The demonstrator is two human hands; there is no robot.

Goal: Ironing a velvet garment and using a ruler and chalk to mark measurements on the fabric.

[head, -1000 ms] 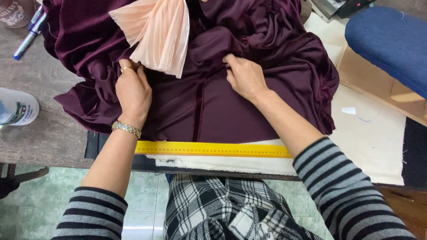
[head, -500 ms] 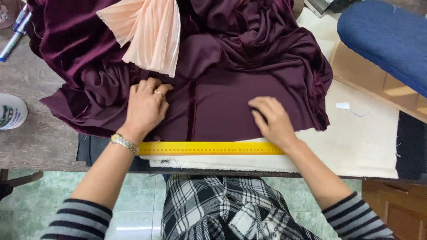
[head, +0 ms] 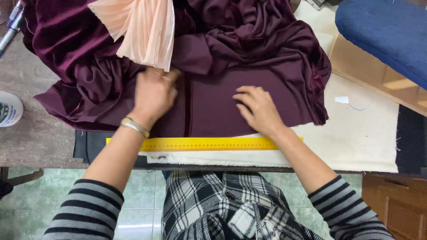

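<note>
Both hands have shifted since a moment ago: the left hand (head: 153, 95) is sliding up, blurred, and the right hand (head: 258, 109) is moving inward. Nearest the person, a flat yellow measuring ruler (head: 204, 143) is lying along the edge of a cream canvas sheet (head: 356, 133). Beyond it, both palms are pressing flat, fingers spread, gripping nothing, on the smooth dark plum fabric (head: 213, 102), which is bunching into soft folds farther back. A pleated peach cloth (head: 142, 26) is draping over it. At far left, a round white container (head: 9, 109) with a green label is resting.
</note>
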